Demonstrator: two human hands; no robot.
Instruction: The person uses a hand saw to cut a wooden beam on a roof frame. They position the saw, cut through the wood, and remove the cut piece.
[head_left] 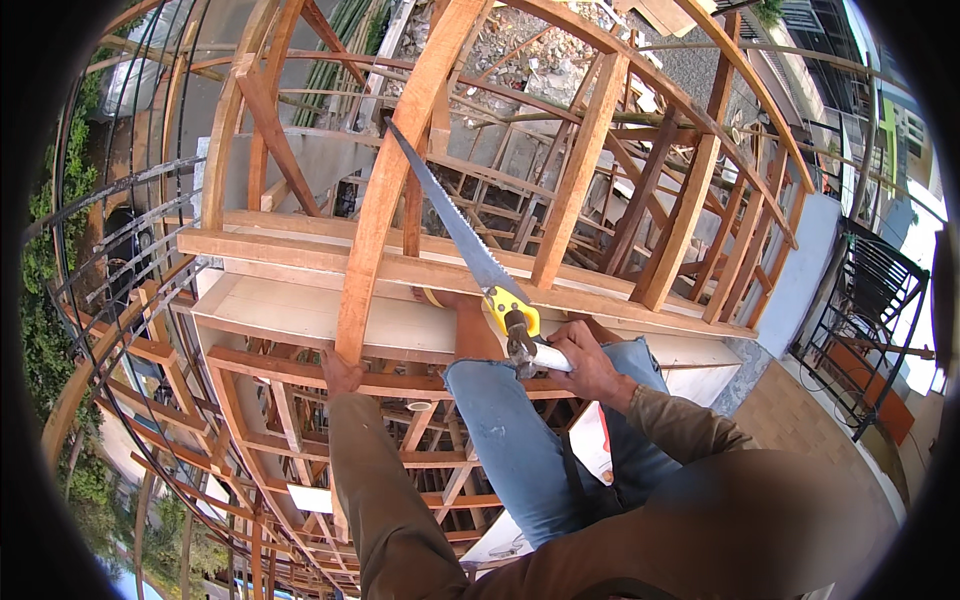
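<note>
My right hand (590, 365) grips the white and yellow handle of a handsaw (470, 245). Its long toothed blade slants up to the left and its tip meets a slanted wooden plank (385, 190). My left hand (340, 375) holds the lower end of that plank, where it rests on a horizontal beam (300, 365). My knee in torn blue jeans (500, 400) is raised between the two hands, and my foot (440, 297) sits on a pale board (290, 310).
A timber frame of beams and diagonal braces (600, 170) spreads ahead, high above the ground. Rubble and bamboo poles lie far below at the top. A black metal railing (870, 320) and a tiled ledge are at the right. Trees (60, 250) are at the left.
</note>
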